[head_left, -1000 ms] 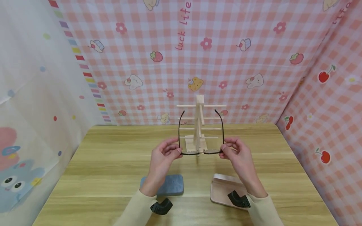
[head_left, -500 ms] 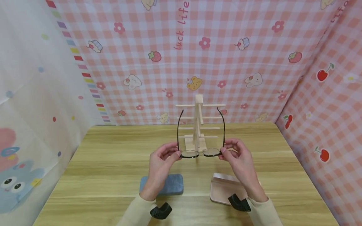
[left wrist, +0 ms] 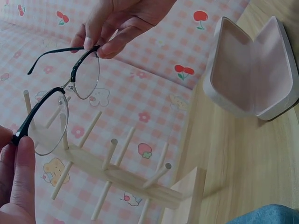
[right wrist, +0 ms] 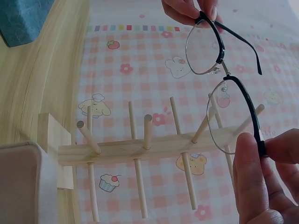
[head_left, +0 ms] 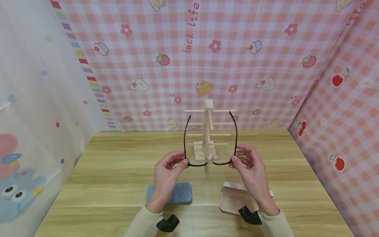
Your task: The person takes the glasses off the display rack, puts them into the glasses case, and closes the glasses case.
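A pair of eyeglasses (head_left: 197, 164) with dark upper rims and unfolded temples is held level in the air, its temples pointing away towards the stand. My left hand (head_left: 169, 171) pinches the frame's left hinge corner between thumb and fingers. At the opposite corner, my right hand (head_left: 250, 171) pinches the frame the same way. Behind the glasses stands a wooden display rack (head_left: 209, 104) with several horizontal pegs; in the right wrist view, no glasses hang on the rack's pegs (right wrist: 140, 182).
Below my left wrist lies a blue glasses case (head_left: 180, 193), closed. An open pale pink glasses case (left wrist: 252, 70) lies under my right forearm. Patterned cloth (head_left: 165, 75) hangs behind and beside the wooden table (head_left: 112, 171).
The glasses have tilted so that their lenses show more from above, and the temples have spread slightly wider. My left hand has shifted a little to the left.
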Demonstrator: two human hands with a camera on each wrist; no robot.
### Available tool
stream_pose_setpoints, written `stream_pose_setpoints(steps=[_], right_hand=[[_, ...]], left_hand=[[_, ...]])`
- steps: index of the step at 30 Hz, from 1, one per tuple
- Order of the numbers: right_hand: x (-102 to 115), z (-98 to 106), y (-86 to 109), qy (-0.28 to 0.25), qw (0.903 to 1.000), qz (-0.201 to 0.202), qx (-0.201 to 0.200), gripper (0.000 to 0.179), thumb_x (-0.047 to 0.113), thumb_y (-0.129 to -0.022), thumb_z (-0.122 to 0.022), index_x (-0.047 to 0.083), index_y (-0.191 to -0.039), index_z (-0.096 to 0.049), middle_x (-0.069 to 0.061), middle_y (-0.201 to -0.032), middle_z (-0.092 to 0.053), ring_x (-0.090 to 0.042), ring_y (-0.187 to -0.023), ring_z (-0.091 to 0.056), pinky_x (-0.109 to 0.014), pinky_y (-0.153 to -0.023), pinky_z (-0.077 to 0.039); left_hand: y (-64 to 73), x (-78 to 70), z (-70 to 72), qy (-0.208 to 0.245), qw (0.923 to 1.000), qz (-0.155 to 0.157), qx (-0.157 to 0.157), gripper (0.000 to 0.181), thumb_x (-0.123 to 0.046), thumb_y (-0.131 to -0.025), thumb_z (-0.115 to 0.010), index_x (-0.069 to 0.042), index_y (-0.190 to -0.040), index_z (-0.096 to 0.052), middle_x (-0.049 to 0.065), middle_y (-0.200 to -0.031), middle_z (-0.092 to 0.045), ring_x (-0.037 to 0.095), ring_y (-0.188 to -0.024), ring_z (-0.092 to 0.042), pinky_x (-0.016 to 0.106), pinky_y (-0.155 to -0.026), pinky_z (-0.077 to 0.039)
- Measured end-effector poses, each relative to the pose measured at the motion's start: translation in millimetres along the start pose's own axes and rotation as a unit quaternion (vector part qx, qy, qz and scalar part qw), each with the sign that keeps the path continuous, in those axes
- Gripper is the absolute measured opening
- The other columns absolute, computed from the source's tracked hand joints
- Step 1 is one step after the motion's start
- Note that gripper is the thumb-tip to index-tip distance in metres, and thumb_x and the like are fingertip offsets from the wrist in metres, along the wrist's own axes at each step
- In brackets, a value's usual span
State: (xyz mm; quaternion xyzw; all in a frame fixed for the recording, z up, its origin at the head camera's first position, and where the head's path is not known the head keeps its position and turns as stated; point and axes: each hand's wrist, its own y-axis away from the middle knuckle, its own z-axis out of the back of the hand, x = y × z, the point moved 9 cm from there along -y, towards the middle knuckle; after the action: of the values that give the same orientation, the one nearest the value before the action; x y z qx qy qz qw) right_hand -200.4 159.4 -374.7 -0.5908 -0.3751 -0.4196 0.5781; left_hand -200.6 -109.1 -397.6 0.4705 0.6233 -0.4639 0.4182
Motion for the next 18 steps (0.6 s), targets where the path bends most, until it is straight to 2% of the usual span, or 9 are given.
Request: stream_pose_setpoints(steps=[5,12,18], right_hand=[[3,-1,1.4,-0.015,0.9997,0.021,-0.001,0.032,-0.013,-0.095,-0.064,-0.009,-0.127,-0.057,-0.015,-0.100,-0.061,-0.016,-0.081,-0.072,-0.032,-0.073,-0.064],[9,-3,3.9,0.024,0.9982,0.055,0.005,0.029,-0.013,-0.095,-0.065,-0.007,-0.123,-0.063,-0.011,-0.099,-0.063,-0.014,-0.083,-0.073,-0.030,-0.073,-0.063],[15,-5,6.0,0.018,0.9960,0.087,0.012,0.026,-0.016,-0.093,-0.065,-0.009,-0.118,-0.067,-0.009,-0.101,-0.068,-0.012,-0.085,-0.073,-0.027,-0.073,-0.063]], left_hand=[[1.7,-3.7,1.9,-0.005,0.9999,-0.016,0.000,0.026,0.010,-0.089,-0.073,0.011,-0.115,-0.070,0.030,-0.104,-0.068,0.019,-0.087,-0.071,0.032,-0.078,-0.063],[4.5,-9.4,4.3,-0.011,0.9996,-0.025,-0.006,0.024,0.006,-0.089,-0.076,0.008,-0.113,-0.072,0.020,-0.101,-0.072,0.018,-0.088,-0.071,0.031,-0.079,-0.063],[4.9,-13.4,6.5,-0.019,0.9991,-0.036,-0.007,0.023,0.005,-0.090,-0.076,0.008,-0.113,-0.073,0.022,-0.102,-0.072,0.018,-0.088,-0.071,0.030,-0.079,-0.063]])
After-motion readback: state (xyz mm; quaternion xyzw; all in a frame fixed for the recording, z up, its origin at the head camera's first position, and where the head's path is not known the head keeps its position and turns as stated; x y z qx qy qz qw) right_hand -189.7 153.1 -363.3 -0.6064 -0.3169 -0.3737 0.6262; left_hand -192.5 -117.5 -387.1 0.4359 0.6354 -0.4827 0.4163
